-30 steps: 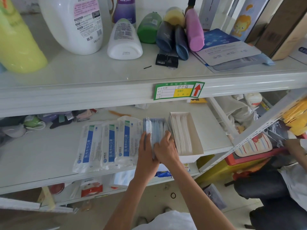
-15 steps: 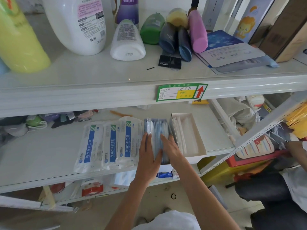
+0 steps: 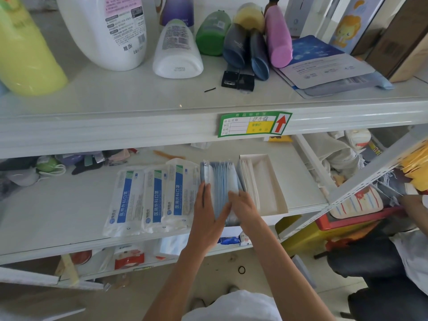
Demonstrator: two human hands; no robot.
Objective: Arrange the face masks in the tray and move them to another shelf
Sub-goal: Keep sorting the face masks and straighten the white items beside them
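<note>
A stack of blue face masks in clear wrap stands on edge on the middle shelf. My left hand presses flat against the stack's left side. My right hand holds its right side, so both hands clasp the stack. Just right of it lies a white cardboard tray with a few white packets leaning along its left wall. Left of the stack lie three white mask packs with blue stripes, side by side at the shelf's front edge.
The upper shelf carries bottles, a black clip and flat blue packages. Small clutter lies at the back left of the middle shelf. Another person sits at the right by a second slanted rack. A lower shelf holds boxes.
My right hand has slid from the top of the blue stack down to its lower right side. The left hand has stayed on the stack's left face. The view has shifted slightly.
</note>
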